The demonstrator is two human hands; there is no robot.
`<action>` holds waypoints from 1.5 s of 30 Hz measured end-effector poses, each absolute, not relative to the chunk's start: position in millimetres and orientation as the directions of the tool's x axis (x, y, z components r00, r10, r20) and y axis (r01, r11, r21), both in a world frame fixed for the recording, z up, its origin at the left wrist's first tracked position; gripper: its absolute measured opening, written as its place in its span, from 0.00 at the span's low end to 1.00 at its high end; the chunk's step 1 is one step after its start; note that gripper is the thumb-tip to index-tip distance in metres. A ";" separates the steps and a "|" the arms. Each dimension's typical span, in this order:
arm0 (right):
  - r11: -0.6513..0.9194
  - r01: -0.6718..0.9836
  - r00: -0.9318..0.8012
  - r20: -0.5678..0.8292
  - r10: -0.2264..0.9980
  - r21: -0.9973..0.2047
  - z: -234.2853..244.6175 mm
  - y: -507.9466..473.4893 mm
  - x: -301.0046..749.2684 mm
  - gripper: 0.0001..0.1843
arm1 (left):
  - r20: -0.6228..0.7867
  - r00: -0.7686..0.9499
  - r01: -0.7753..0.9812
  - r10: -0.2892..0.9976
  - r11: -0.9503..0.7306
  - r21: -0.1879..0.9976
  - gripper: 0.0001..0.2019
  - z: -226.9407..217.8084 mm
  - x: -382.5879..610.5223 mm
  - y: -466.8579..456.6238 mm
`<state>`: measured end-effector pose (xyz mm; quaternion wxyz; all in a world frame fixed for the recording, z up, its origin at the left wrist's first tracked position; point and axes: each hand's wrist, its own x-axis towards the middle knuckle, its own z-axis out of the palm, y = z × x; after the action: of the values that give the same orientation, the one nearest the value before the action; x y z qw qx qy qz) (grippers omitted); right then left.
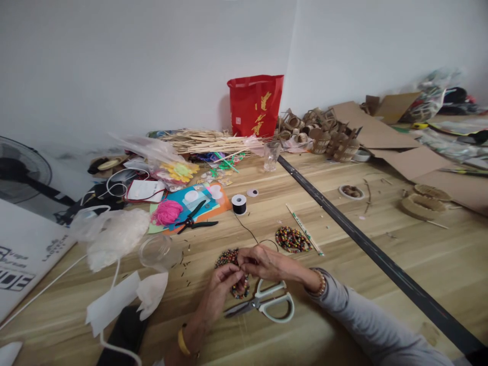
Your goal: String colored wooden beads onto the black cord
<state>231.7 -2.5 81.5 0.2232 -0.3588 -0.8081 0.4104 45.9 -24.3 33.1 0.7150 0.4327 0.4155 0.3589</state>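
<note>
My left hand (223, 284) and my right hand (263, 263) meet over a beaded piece of many colours (229, 257) lying on the wooden table (343, 239). Both hands pinch at it with curled fingers. A thin black thread (249, 231) runs from my right hand back to a black spool (239, 204). A second round beaded coil (293, 239) lies just right of the hands. White-handled scissors (267, 303) lie shut right below my hands.
Black pliers (194, 219) lie on coloured paper beside pink yarn (166, 212). A clear jar (158, 250) and white plastic bags (114, 231) sit left. A red bag (255, 104), bamboo sticks (202, 141), a glass (271, 155), woven baskets (324, 134) and cardboard (412, 157) fill the back.
</note>
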 end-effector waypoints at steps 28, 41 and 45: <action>0.708 0.538 -0.697 0.231 0.679 -0.458 86.8 -22.7 222.2 0.09 | -0.291 0.354 -0.175 0.889 0.369 0.913 0.14 18.4 47.7 -23.0; 0.371 0.476 -0.567 0.044 0.822 -0.797 70.3 -6.3 225.0 0.06 | -0.303 0.193 -0.193 0.933 0.338 0.921 0.13 26.7 44.6 -18.6; 0.180 0.247 -0.478 0.042 0.877 -0.952 51.7 -3.2 216.7 0.06 | -0.295 0.183 -0.225 0.938 0.332 0.916 0.14 23.8 43.1 -19.1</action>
<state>216.7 -3.2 51.7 0.3159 -0.4016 -0.7002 0.4987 43.1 -19.1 23.8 0.6683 0.3804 0.4684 0.4351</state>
